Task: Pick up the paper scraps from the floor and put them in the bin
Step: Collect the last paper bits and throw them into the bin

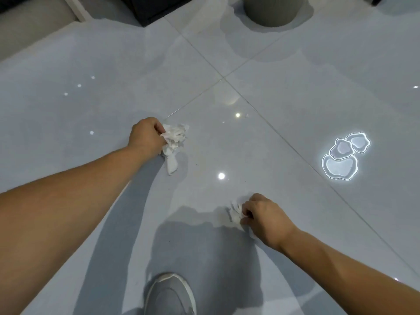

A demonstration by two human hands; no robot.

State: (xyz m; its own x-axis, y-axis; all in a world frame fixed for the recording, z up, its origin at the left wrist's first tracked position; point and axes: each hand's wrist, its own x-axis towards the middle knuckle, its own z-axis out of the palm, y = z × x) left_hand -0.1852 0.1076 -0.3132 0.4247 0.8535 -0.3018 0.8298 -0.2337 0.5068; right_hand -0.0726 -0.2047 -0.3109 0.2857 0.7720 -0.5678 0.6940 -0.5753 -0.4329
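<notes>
Crumpled white paper scraps point(173, 138), bunched in a wad with one strip trailing onto the glossy grey tiled floor point(261, 155); smaller crumpled white scrap point(235, 214) nearer; round grey bin point(273, 10) upright at far edge

Glossy pale grey tiled floor point(295, 92), crossed by thin grout lines meeting near the upper middle. Small bright light reflections point(221, 176) scattered over the tiles. Grey shoe point(170, 294) with a white sole rim at the bottom edge. Dark cabinet base point(159, 7) at the top, left of centre.
</notes>
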